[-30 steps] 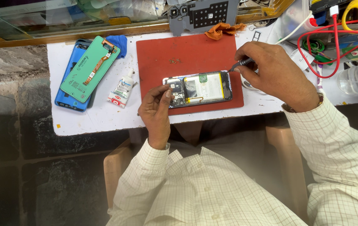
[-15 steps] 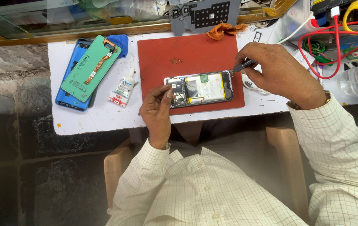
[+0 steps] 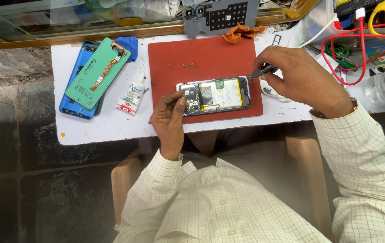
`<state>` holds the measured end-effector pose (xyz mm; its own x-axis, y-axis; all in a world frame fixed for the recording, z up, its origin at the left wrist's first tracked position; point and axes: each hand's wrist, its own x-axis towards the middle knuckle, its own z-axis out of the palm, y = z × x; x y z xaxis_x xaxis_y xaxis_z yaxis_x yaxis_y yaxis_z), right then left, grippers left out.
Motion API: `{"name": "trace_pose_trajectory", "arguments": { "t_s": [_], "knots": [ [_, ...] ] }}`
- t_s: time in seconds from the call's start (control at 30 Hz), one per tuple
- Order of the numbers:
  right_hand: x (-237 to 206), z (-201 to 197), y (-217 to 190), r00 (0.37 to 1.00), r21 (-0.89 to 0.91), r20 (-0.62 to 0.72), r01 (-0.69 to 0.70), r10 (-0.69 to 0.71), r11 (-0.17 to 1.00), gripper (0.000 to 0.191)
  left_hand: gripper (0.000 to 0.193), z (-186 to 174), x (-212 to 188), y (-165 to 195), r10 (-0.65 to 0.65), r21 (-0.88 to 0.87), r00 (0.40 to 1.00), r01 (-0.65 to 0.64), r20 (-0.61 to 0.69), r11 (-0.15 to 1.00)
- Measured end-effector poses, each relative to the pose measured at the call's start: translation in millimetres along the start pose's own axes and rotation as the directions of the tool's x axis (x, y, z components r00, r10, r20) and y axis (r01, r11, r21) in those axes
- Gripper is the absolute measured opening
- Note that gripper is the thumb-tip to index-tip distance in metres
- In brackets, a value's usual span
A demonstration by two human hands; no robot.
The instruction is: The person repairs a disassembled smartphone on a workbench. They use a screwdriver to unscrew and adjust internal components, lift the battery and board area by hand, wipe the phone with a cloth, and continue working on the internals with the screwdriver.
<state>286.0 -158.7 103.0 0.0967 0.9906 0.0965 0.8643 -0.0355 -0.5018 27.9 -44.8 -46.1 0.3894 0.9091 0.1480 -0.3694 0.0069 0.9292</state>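
Right hand [image 3: 302, 76] grips screwdriver [image 3: 261, 72], tip at right end of opened phone [image 3: 214, 95]; left hand [image 3: 169, 118] pinches left end; phone lies crosswise.

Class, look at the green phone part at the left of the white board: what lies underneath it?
Under the green part lies a blue phone back cover, its lower end and left edge showing. A blue cloth peeks out at the upper right. What lies between cover and part is hidden.

A white worktop [image 3: 111, 128] carries a red repair mat [image 3: 201, 58] (centred), a small glue tube [image 3: 131, 96] just left of it, a blue phone back cover [image 3: 73, 96] further left, and an orange cloth [image 3: 242, 32] at the mat's far edge.
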Motion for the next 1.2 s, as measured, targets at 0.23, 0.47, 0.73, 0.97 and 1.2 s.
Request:
{"name": "trace_pose_trajectory", "arguments": {
  "t_s": [0.23,0.47,0.73,0.97,1.2],
  "knots": [
    [1.2,1.4,1.5,1.000,-0.008,0.003,-0.010,0.010,1.000,0.019,0.016,0.1,-0.2,-0.2,-0.002,-0.013,1.000,0.002,0.006,1.000],
    [2.9,2.1,2.6,1.000,0.002,-0.006,0.007,-0.007,1.000,0.021,0.017,0.5,-0.2,0.0,-0.002,-0.001,1.000,0.002,0.003,1.000],
    [5.8,7.1,4.8,0.999,-0.075,-0.029,-0.033,0.031,0.997,0.022,0.017,-2.0,-0.3,-3.0,0.003,-0.010,1.000,-0.002,0.007,1.000],
    [11.8,10.9,-9.1,0.987,-0.154,-0.090,0.115,-0.130,0.981,0.034,0.024,17.3,-2.8,16.6,0.114,0.233,0.993,-0.116,0.023,0.966],
    [14.7,11.9,-14.4,0.983,-0.192,-0.134,0.101,-0.128,0.976,0.068,0.087,70.5,30.0,29.1,0.133,0.631,0.923,-0.347,0.361,0.694]
  ]
}}
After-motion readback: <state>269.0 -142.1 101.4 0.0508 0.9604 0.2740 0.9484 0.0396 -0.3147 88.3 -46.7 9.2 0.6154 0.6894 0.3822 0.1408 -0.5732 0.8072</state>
